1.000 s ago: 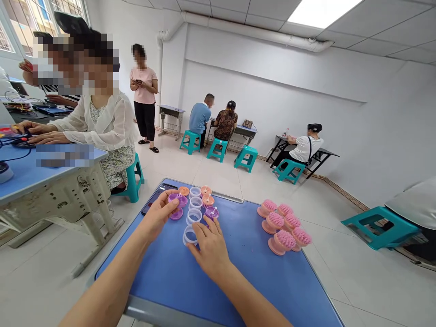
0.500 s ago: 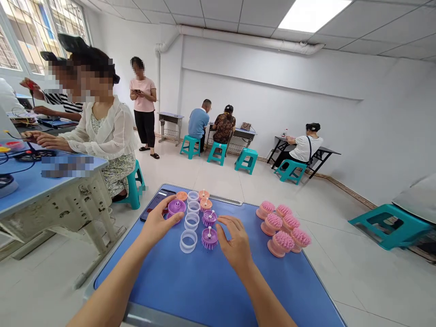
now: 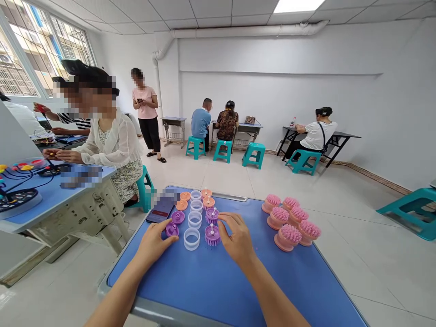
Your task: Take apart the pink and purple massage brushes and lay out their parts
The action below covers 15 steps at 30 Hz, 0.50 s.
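Well, both hands hover open over a blue table [image 3: 218,290], and neither seems to be grasping anything. The left hand [image 3: 155,245] is relaxed, its fingers [image 3: 165,238] right by a small purple disc [image 3: 172,229], though I can't tell whether they touch it. The right hand [image 3: 236,234] is loosely curved, with its fingertips [image 3: 222,218] just beside a purple bristled disc [image 3: 211,216]. A second purple bristled disc [image 3: 212,235] sits just below that one, between the right hand and a column of clear plastic rings [image 3: 191,239] running from near to far. Each bristled disc has a small white pin standing upright, its long axis pointing straight up, with the bristles seemingly underneath. These parts look light and fairly stiff, and the rings perhaps thin and springy. The rims look like the safest place to pinch, and the pins may be too slender to take hold of. Orange discs [image 3: 181,205] lie at the far end of the table, beside a phone [image 3: 161,210]. On the right, assembled pink brushes [image 3: 288,237] are clustered with their bristled heads tilted upward.
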Each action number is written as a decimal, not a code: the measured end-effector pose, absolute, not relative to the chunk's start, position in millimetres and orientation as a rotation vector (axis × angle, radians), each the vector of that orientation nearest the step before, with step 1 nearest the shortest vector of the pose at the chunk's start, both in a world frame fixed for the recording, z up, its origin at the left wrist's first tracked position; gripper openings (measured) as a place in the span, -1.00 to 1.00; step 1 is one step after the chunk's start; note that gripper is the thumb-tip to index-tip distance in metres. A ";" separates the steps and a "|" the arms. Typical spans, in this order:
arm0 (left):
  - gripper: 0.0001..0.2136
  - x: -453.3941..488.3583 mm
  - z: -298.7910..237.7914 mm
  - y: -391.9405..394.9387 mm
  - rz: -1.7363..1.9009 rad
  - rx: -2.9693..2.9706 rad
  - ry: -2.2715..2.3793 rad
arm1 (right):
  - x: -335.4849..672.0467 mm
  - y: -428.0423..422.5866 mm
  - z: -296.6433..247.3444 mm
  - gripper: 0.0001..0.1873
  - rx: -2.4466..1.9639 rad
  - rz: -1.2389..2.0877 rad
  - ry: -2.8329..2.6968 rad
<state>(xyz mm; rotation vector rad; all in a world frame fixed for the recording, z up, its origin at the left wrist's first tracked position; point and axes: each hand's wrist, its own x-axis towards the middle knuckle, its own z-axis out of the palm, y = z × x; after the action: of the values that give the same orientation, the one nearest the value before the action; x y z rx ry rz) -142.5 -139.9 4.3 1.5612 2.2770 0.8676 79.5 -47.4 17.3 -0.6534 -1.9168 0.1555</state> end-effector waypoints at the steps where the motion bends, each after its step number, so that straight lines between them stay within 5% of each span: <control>1: -0.46 -141.9 4.5 -139.2 0.848 1.583 2.278 | 79.9 -47.5 17.7 -0.79 -0.653 0.155 -1.915; 15: -0.57 -141.9 -1.0 -138.7 0.776 1.721 2.284 | 81.5 -47.5 20.5 -0.79 -0.665 0.174 -1.897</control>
<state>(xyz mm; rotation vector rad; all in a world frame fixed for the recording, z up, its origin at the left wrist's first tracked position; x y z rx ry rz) -141.9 -138.7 -1.0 1.7213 2.2844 0.7763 81.5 -47.5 20.5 -0.6649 -1.8967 0.1742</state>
